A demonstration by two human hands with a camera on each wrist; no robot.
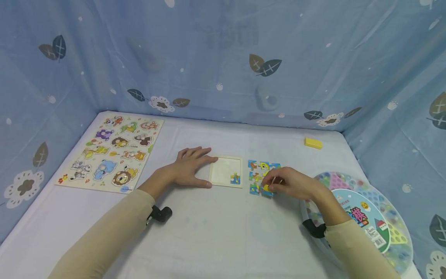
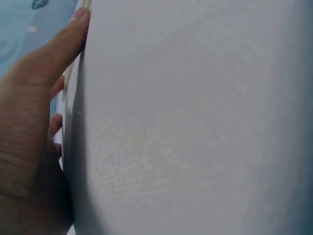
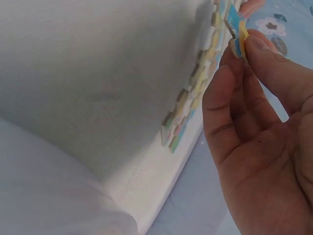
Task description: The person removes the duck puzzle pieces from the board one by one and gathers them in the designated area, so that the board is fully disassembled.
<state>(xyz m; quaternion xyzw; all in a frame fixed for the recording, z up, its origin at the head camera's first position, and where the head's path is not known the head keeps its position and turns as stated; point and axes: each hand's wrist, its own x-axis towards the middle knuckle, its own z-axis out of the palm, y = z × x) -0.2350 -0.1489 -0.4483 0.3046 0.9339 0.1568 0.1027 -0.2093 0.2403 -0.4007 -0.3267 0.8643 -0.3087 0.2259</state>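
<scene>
A small square wooden puzzle tray (image 1: 221,170) lies on the white table, with blue and yellow pieces (image 1: 235,179) in its lower right corner. My left hand (image 1: 189,170) rests at the tray's left side, fingers spread, index fingertip and thumb tip at its edge. To the right of the tray, loose jigsaw pieces (image 1: 254,176) lie in rough rows. Over them, my right hand (image 1: 290,182) pinches a blue and yellow jigsaw piece (image 3: 236,30) between thumb and fingers, tilted on edge in the right wrist view. The left wrist view shows the left thumb (image 2: 66,46) at the tray's rim.
An animal peg puzzle board (image 1: 116,186) lies at the left. A yellow block (image 1: 313,143) sits at the back right. Under the right forearm is a large round clear game case (image 1: 398,248) with colored marbles. Blue curtains (image 1: 216,46) hang around the table.
</scene>
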